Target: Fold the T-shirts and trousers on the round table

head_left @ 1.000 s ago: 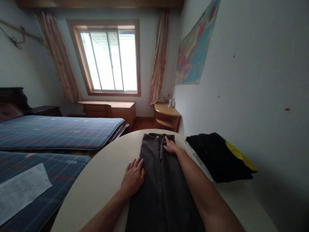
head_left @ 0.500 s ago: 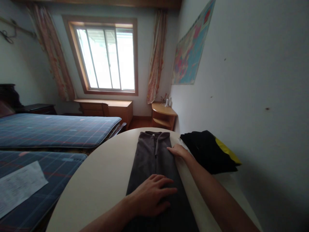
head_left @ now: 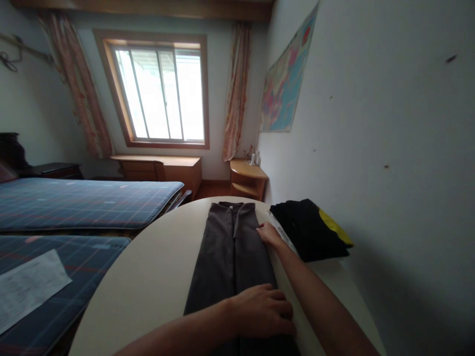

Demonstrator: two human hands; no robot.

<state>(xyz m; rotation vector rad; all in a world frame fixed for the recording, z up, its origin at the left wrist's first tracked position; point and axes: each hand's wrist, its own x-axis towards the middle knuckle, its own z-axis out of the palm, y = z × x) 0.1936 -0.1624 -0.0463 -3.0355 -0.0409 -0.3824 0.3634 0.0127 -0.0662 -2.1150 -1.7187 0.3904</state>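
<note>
My half-curled left hand point(head_left: 265, 311) had shifted to four o'clock on the long dark-grey cloth garment point(head_left: 218, 252), my bent right hand point(head_left: 270, 234) at one; grips unclear. Its small white label point(head_left: 230, 207) was unreadable.

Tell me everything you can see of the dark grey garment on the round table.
The dark grey garment looks like soft, matte cloth. It lies lengthwise on the cream table, its opening and small pale tag at the far end. A slit runs down from there, continuing as a line. The left hand crosses its nearer part; the right hand is at its right edge, farther up. Its near end is out of view.
</note>
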